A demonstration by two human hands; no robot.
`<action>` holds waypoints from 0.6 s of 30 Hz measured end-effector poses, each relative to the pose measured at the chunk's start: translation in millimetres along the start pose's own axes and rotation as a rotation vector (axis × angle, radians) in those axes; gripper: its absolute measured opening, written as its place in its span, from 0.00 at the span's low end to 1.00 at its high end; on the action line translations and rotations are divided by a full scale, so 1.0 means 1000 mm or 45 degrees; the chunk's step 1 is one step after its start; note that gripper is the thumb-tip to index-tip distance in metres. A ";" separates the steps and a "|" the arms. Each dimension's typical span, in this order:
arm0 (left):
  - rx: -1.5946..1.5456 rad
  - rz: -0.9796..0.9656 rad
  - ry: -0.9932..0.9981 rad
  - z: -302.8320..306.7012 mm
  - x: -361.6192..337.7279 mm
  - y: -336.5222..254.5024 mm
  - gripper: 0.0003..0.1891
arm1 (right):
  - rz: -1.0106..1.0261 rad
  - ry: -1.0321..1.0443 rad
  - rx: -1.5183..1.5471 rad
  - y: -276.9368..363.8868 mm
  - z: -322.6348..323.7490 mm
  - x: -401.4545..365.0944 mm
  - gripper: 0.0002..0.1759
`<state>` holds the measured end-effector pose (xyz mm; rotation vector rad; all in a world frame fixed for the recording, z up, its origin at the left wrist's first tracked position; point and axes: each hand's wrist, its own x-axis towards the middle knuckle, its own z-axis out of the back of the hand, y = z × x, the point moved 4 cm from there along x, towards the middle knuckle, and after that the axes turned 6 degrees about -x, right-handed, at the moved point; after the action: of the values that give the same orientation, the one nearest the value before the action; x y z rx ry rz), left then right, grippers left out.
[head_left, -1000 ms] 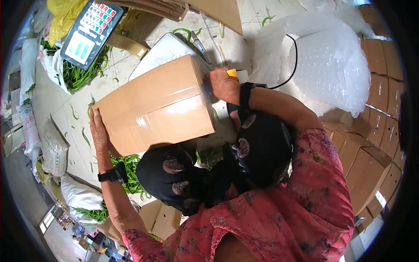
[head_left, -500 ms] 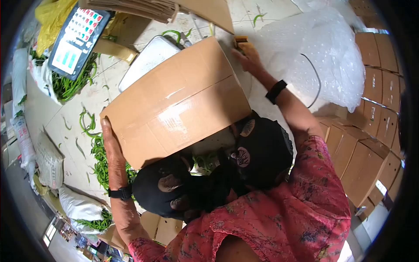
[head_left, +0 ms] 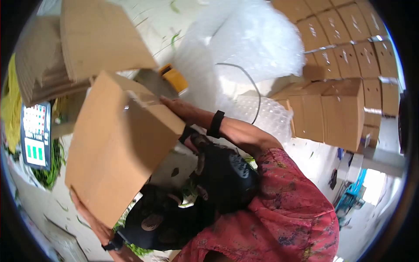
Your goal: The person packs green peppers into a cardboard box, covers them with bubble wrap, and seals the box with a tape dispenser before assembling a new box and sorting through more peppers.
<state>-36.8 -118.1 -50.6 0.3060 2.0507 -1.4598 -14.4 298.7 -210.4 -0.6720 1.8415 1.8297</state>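
Observation:
A closed brown cardboard box (head_left: pixel 113 139) is tilted in front of my knees. My left hand (head_left: pixel 85 209) grips its lower left edge, with the fingertips partly hidden behind it. On the opposite side my right hand (head_left: pixel 176 106) presses against the taped end of the box, its fingers partly hidden. Just beyond my right hand, a yellow tape dispenser (head_left: pixel 174 78) lies apart from it.
Folded cardboard (head_left: pixel 100 39) stands beyond the box, and a scale display (head_left: pixel 36 135) is at the left beside green peppers (head_left: pixel 54 168). Bubble wrap (head_left: pixel 257 39) lies ahead. Stacked boxes (head_left: pixel 336 109) stand at the right.
My right hand has let go of the yellow dispenser and moved onto the box. The box has turned and tilted between my hands. The view has swung to the right.

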 end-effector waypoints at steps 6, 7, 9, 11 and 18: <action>0.205 -0.667 0.290 -0.045 -0.032 -0.103 0.28 | 0.237 -0.036 0.417 0.079 0.072 -0.103 0.30; 0.173 -0.706 0.367 -0.068 -0.047 -0.108 0.28 | 0.878 -0.238 -0.091 0.101 0.095 -0.133 0.25; 0.094 -0.727 0.528 -0.113 -0.081 -0.107 0.27 | 1.340 -0.513 -0.676 0.131 0.125 -0.218 0.17; 0.021 -0.667 0.701 -0.154 -0.107 -0.100 0.26 | 1.234 -0.537 -0.453 0.148 0.153 -0.278 0.18; -0.159 -0.213 1.326 -0.309 -0.221 -0.032 0.23 | 1.325 -0.346 0.434 0.154 0.235 -0.539 0.27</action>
<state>19.1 186.7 171.7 1.0289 3.0086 -1.3872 302.7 546.3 245.2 0.7765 2.4125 1.8882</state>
